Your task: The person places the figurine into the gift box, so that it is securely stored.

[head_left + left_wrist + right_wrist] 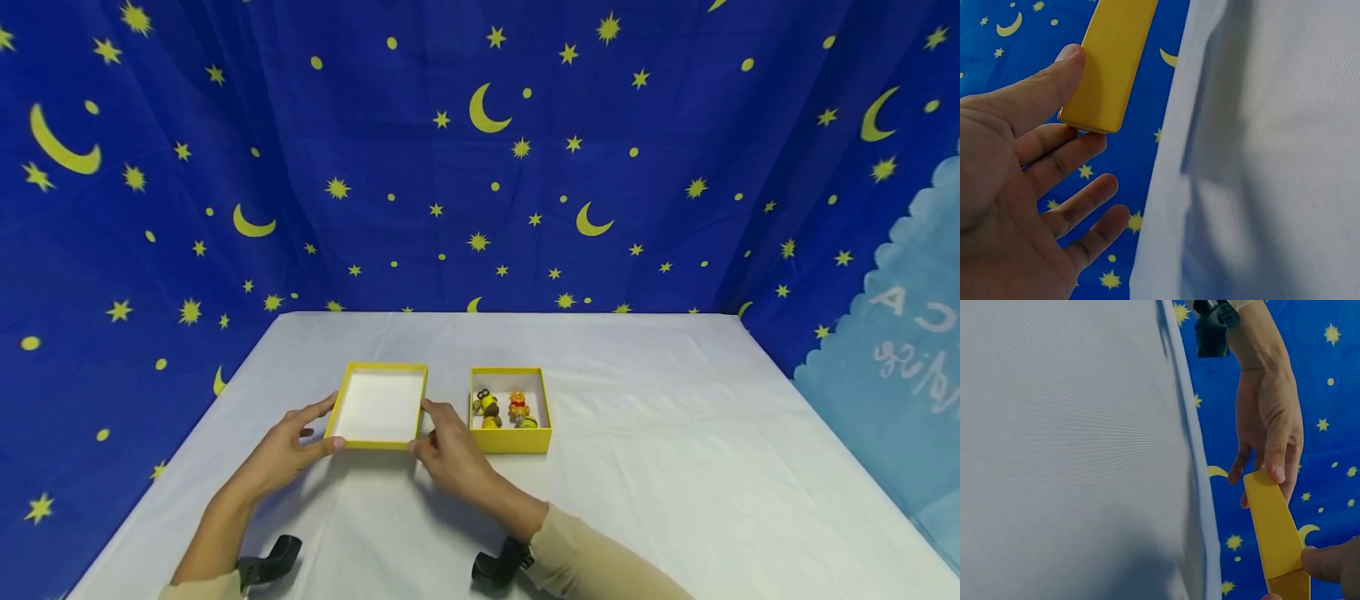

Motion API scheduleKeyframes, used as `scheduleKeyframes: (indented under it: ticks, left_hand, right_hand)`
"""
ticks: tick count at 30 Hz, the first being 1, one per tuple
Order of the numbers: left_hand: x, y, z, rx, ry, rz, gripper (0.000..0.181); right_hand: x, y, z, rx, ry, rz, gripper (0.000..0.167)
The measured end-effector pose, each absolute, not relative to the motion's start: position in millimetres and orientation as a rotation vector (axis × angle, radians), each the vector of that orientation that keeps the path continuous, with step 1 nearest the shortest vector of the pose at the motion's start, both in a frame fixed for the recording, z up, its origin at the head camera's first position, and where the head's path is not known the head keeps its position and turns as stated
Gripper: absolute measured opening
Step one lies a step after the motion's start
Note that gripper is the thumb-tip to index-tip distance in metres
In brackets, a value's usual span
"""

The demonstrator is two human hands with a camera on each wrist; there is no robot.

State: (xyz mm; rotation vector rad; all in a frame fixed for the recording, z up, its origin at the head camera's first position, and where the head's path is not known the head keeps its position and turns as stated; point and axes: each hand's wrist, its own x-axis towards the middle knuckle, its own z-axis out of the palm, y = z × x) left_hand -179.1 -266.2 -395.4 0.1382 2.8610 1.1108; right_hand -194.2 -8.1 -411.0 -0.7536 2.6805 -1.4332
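Observation:
A yellow box lid point(377, 406) with a white inside is held up over the table, its hollow side facing the head camera. My left hand point(281, 450) pinches its near left corner between thumb and fingertips; in the left wrist view the other fingers point(1088, 240) spread loosely below the yellow edge. At the right side, my right hand point(453, 450) grips the lid with thumb and fingers. Just right of that hand stands an open yellow box point(512, 442). Inside it lie several small toy figures, among them a yellow goggled figure point(489, 402) and an orange bear figure point(518, 405) in red.
A white cloth covers the table point(660, 467). Behind it and at the left hangs a blue curtain point(420, 167) with yellow moons and stars. A light blue panel with pale lettering point(900, 358) is at the right. Black wrist mounts point(272, 562) sit at both wrists.

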Motion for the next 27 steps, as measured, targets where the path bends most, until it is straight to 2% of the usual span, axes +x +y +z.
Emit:
scheduleKeyframes:
  ticks: [15, 27]
  left_hand:
    - [-176.6, -240.0, -388.0, 0.361, 3.02, 1.232, 0.074]
    - [-181.4, -206.1, -388.2, 0.302, 3.127, 1.234, 0.074]
  right_hand:
    - [-193.2, 20.2, -392.9, -0.778, 2.71, -1.483, 0.059]
    - [-202.2, 46.1, -388.6, -0.844, 2.782, -1.534, 0.058]
